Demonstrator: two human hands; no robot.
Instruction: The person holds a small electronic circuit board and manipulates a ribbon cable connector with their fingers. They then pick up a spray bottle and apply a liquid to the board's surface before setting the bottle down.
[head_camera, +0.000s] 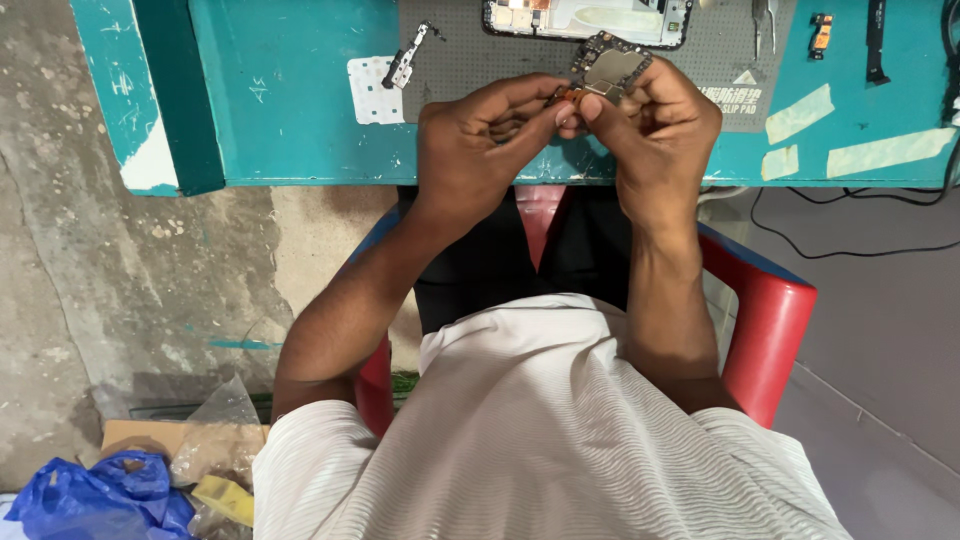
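Both hands are pinching a small phone circuit board (608, 72) above the teal table's (300, 110) edge, the left hand (480, 135) gripping its orange end, the right hand (655, 125) closing around its body. Just beyond the hands an opened phone (588, 20) is lying on a grey mat (470, 75), with a small metal bracket (408, 58) sitting off to the left.

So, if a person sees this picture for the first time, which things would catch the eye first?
First, the left hand and the right hand, meeting at the edge of the teal painted table and pinching a small dark circuit board between them. Just behind, on a grey rectangular work mat, lies an opened phone frame. The bright red plastic chair stands out below.
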